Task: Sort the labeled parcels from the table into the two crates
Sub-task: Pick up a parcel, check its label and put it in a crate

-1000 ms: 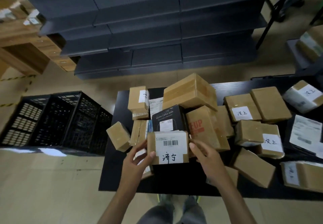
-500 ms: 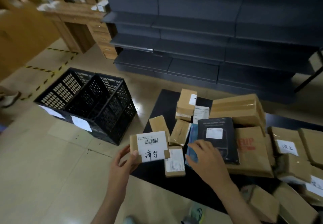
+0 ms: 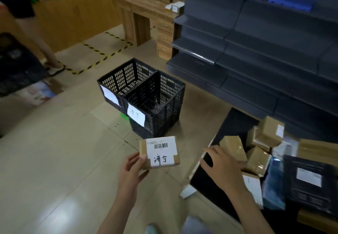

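The labelled parcel [image 3: 159,153] is pinched in your left grip [image 3: 132,172] over the floor [image 3: 64,160], short of the crates [image 3: 157,72], your right grip [image 3: 221,166] spread empty at the desk [image 3: 236,124] edge; mid-carry, you next need the nearer crate [image 3: 161,121], whose tag [image 3: 136,115] seems to match.

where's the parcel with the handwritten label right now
In the head view, lower centre: the left hand holds the parcel above the floor, just short of the nearer black crate and left of the table corner.
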Action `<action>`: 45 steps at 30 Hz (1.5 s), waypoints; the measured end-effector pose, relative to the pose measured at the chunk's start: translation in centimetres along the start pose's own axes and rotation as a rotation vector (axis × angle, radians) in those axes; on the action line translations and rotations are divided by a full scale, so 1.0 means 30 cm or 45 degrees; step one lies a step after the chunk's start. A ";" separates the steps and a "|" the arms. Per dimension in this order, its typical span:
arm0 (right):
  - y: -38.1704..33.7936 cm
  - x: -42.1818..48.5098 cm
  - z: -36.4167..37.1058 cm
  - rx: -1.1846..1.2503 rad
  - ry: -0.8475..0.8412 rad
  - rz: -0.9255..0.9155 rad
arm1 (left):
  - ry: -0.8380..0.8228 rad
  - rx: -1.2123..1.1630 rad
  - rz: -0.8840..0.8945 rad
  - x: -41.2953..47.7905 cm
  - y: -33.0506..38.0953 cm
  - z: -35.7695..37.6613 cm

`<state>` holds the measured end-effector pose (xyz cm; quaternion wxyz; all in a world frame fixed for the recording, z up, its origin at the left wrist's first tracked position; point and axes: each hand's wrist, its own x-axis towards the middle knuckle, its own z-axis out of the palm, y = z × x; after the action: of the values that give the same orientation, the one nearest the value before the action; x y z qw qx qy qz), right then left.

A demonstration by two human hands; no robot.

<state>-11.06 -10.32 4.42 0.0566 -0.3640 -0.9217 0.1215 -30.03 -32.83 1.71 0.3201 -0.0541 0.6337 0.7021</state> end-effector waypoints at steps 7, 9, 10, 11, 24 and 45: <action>-0.184 0.246 0.064 -0.023 -0.121 -0.011 | 0.006 0.084 0.033 0.237 0.124 -0.073; -0.216 0.340 0.091 0.013 -0.125 -0.003 | 0.003 0.120 0.029 0.335 0.162 -0.062; -0.228 0.390 0.107 0.035 -0.124 0.002 | -0.005 0.131 0.030 0.386 0.183 -0.053; -0.239 0.441 0.126 0.053 -0.134 0.009 | -0.017 0.146 0.033 0.436 0.203 -0.041; -0.353 1.147 0.319 0.200 -0.321 0.155 | -0.057 0.403 0.033 1.179 0.523 0.121; -0.448 1.937 0.616 0.081 -0.197 0.673 | -0.450 0.662 -0.239 2.399 0.572 0.459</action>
<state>-65.79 16.61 -8.90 -0.0364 -0.5795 -0.7920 0.1884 -91.18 7.46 -15.65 0.4916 0.0938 0.7187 0.4827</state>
